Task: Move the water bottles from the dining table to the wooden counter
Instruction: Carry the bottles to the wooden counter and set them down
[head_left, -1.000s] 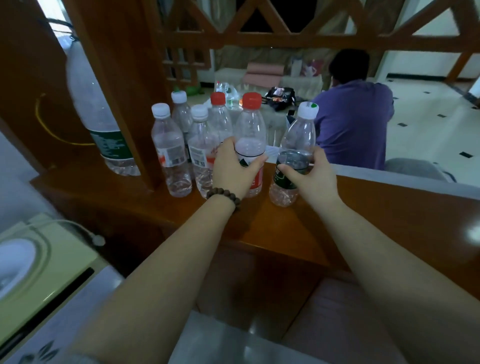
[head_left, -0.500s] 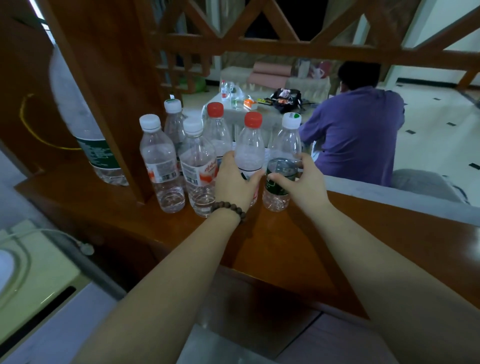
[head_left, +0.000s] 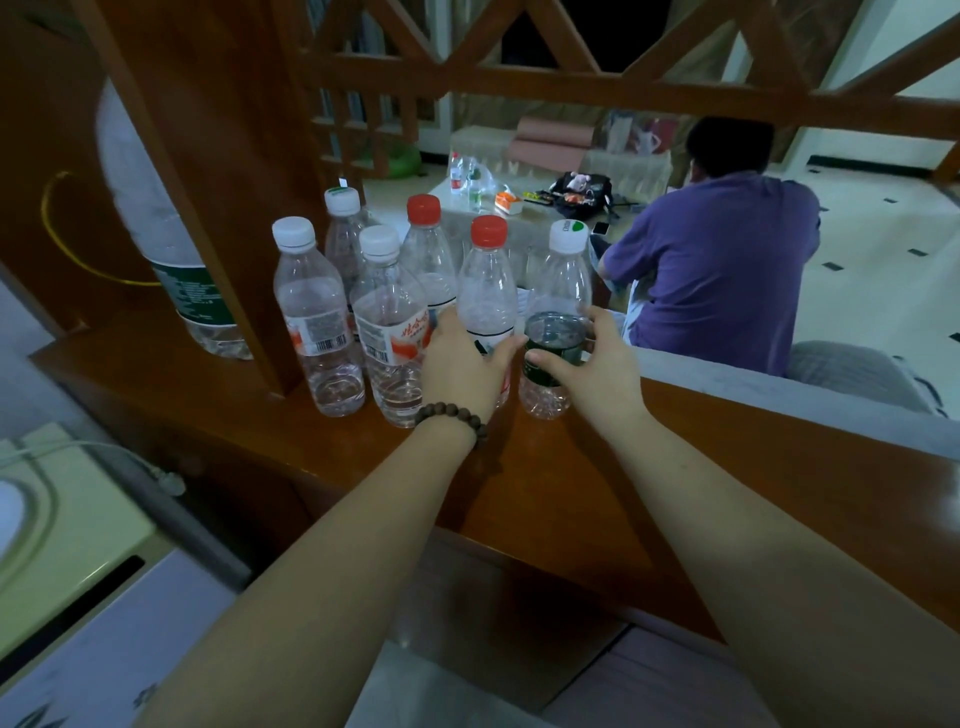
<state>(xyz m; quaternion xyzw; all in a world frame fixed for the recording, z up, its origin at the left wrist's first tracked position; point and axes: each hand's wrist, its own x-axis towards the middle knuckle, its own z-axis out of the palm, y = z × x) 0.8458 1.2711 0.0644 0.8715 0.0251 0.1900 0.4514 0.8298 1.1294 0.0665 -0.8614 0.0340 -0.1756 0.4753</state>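
Left hand (head_left: 464, 366): wrapped around the lower body of the red-capped bottle (head_left: 487, 291), fingers closed on it, a bead bracelet (head_left: 451, 417) at the wrist.
Right hand (head_left: 587, 364): curled about the green-labelled bottle (head_left: 556, 322), thumb in front, fingers spread behind; whether they grip it or are letting go, I cannot tell.
Where the bottles are: both held bottles stand upright on the wooden table (head_left: 545, 483), at the right end of a tight cluster of four more: two white-capped in front (head_left: 317, 317) (head_left: 389, 332), a white-capped (head_left: 343, 228) and a red-capped one (head_left: 428, 249) behind.
Large bottle (head_left: 156, 218): stands behind the slanted wooden post (head_left: 208, 182), apart from the cluster.
Still to move: a few bottles (head_left: 465, 179) show on the far dining table (head_left: 524, 218), beside a seated person in a purple shirt (head_left: 722, 270).
Risk, toppling: the bottles look nearly empty and light, and stand close; a hand drawn back carelessly could brush a neighbour and knock several down.
Risk, far edge: the green-labelled bottle stands near the table's back edge; a nudge forward could send it over towards the seated person.
Risk, bracelet: it could catch the front bottle just beside the left wrist.
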